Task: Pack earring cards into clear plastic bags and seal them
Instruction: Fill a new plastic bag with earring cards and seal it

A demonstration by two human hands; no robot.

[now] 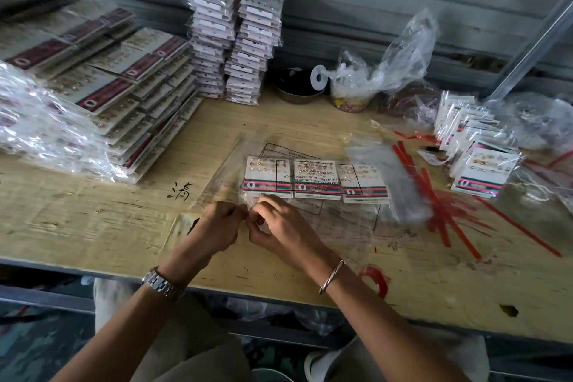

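The left hand (pixel 217 226) and right hand (pixel 279 226) meet, fingers curled, pinching the near edge of the clear plastic bag (pixel 347 214). Three earring cards (pixel 316 180) lie side by side inside it on the worktop (pixel 93 220). An uneven pull could shift the cards or wrinkle the flap, so the bag seals crooked.

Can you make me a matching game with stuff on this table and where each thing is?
1. thin red plastic strips
2. silver metal wristwatch
3. two tall stacks of bagged white earring cards
4. three striped earring cards in a clear plastic bag

A. on the left wrist
B. at the back wall
C. side by side in the middle
D. scattered on the right

Pairs: 1-D, 2-A, 3-B, 4-C
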